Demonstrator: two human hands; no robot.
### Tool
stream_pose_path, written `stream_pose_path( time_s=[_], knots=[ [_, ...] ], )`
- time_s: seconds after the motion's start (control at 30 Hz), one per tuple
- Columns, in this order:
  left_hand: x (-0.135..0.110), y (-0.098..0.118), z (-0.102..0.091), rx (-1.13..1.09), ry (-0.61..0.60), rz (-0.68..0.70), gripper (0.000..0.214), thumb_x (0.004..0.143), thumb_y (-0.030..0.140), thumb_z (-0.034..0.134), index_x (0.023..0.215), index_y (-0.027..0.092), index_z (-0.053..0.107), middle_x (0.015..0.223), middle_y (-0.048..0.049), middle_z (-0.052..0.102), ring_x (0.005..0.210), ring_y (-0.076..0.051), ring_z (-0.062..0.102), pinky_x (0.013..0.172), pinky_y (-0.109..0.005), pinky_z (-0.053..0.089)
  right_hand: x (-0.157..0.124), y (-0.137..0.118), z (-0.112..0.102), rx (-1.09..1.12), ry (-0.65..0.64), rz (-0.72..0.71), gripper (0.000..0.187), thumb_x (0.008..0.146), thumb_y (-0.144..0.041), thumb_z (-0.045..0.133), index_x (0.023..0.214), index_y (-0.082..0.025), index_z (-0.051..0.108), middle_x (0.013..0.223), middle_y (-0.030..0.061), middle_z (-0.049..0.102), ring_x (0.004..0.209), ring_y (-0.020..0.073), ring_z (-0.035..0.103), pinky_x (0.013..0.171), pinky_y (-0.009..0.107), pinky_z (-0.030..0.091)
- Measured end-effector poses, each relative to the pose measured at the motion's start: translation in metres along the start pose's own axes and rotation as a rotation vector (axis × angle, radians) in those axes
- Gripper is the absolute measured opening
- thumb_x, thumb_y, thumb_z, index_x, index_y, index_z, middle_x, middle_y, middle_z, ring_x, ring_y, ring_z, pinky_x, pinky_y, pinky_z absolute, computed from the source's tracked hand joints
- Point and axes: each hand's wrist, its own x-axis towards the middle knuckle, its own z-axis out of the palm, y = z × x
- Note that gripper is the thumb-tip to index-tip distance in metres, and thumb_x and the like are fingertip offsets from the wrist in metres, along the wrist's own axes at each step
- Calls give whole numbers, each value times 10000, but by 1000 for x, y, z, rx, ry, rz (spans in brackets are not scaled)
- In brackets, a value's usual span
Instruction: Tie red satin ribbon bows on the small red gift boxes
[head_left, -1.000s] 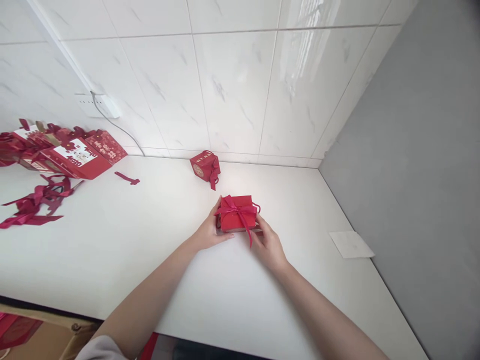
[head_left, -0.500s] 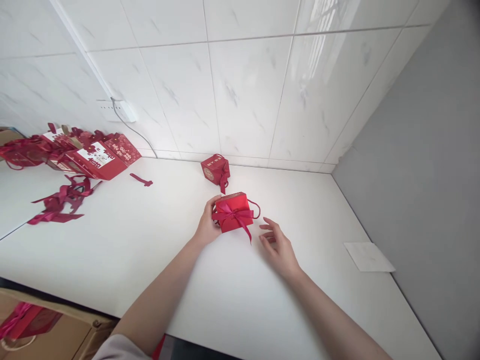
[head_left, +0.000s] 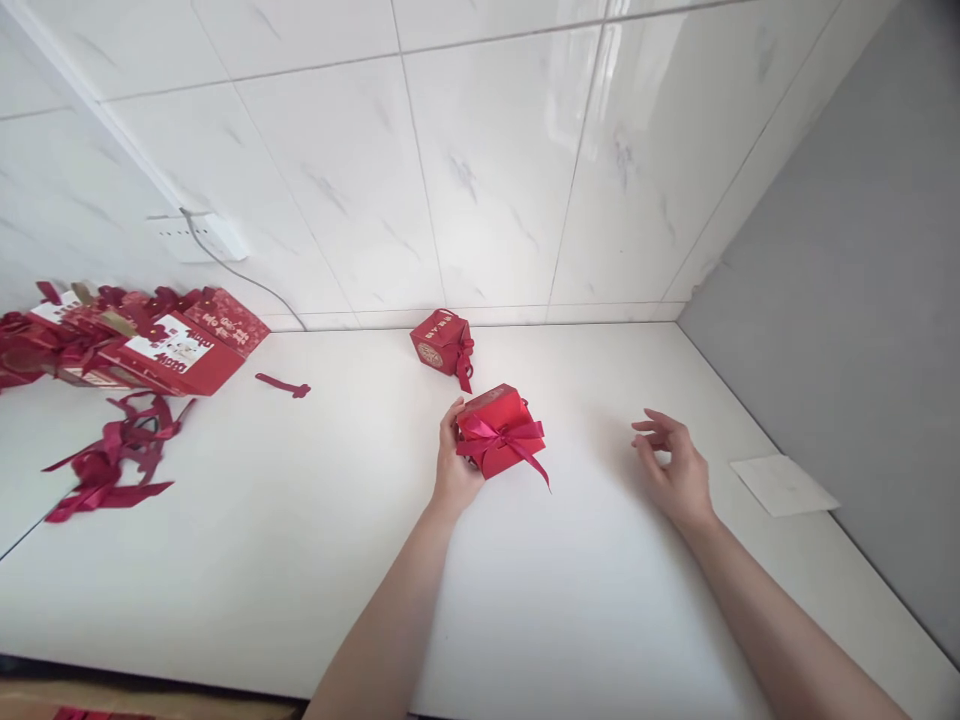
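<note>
My left hand grips a small red gift box from its left side, fingers behind it and partly hidden. A pink-red ribbon is tied in a bow across the box's front, one tail hanging down at the right. Well to the right, my right hand hovers over the white table with fingers loosely curved and apart, holding nothing. Behind the held box, close to the wall, sits a second red gift box with gold print and a ribbon on its right side.
At the left lie a pile of red printed boxes, a tangle of red ribbons and a single red strip. A white paper sheet lies by the grey partition. A cable runs from the wall socket.
My right hand has moved away from the box to the right. My left hand still holds the box, now turned a little and shifted right in view. The camera view has shifted too.
</note>
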Motion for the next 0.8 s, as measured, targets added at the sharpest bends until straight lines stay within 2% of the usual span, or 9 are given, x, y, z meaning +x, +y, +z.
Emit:
stream_pose_path(
  time_s=[0.1, 0.2, 0.33, 0.4, 0.47, 0.53, 0.63, 0.7, 0.8],
  knots=[
    [5, -3, 1, -9, 121, 81, 949, 719, 315, 796, 1446, 361, 187, 1606, -81, 202, 1414, -294, 362, 1130, -497, 368, -2, 0, 1, 2, 3, 28, 430, 915, -374, 517, 1328, -272, 451, 1124, 90, 667, 811, 213, 660, 653, 366, 544],
    [11, -4, 2, 9, 111, 71, 980, 707, 313, 802, 1460, 360, 175, 1572, -76, 284, 1418, -302, 353, 1121, -494, 379, -6, -2, 1, -3, -20, 26, 435, 913, -374, 517, 1331, -275, 445, 1126, 83, 660, 801, 201, 649, 694, 374, 538],
    [13, -5, 4, 42, 93, 55, 1022, 723, 372, 786, 1491, 358, 113, 1562, -87, 306, 1393, -314, 388, 1096, -504, 400, -8, -8, 4, -19, 40, 59, 429, 916, -398, 502, 1319, -256, 459, 1113, 88, 659, 788, 201, 621, 739, 402, 523],
    [13, -5, 4, 51, 80, 74, 1028, 730, 394, 778, 1501, 353, 99, 1558, -91, 319, 1378, -312, 411, 1088, -498, 409, -9, -17, 12, 10, 83, 98, 432, 921, -422, 492, 1312, -241, 467, 1135, 105, 651, 847, 218, 613, 757, 411, 515],
    [13, -4, 5, 67, 87, 115, 992, 734, 410, 772, 1494, 355, 137, 1573, -90, 291, 1378, -308, 415, 1088, -490, 413, -11, -30, 25, 146, 100, 119, 440, 922, -453, 491, 1295, -220, 479, 1168, 126, 638, 986, 248, 602, 814, 427, 506],
    [13, -2, 5, 72, 107, 164, 940, 730, 415, 774, 1471, 364, 197, 1598, -84, 232, 1389, -304, 405, 1095, -483, 411, -15, -46, 41, 397, -1, 174, 458, 913, -484, 511, 1288, -222, 481, 1273, 136, 593, 1109, 260, 570, 906, 450, 485],
    [13, 2, 6, 68, 122, 207, 922, 708, 390, 793, 1446, 350, 242, 1578, -96, 265, 1382, -309, 411, 1111, -490, 393, -19, -66, 63, 504, -98, 167, 443, 955, -535, 394, 1251, -228, 513, 1345, 129, 559, 1099, 240, 612, 888, 423, 523],
    [12, 4, 8, 56, 79, 180, 923, 699, 371, 797, 1440, 328, 248, 1521, -119, 360, 1344, -318, 454, 1091, -505, 408, -20, -74, 70, 553, -161, 135, 466, 966, -553, 352, 1272, -244, 521, 1402, 101, 533, 1205, 229, 577, 969, 411, 498],
    [7, 6, 12, 18, -44, 108, 951, 648, 369, 830, 1424, 268, 290, 1442, -158, 449, 1281, -335, 513, 1029, -516, 455, -20, -80, 70, 627, -231, 96, 558, 975, -590, 262, 1363, -248, 473, 1453, 80, 508, 1313, 223, 505, 1039, 418, 458]
  ],
)
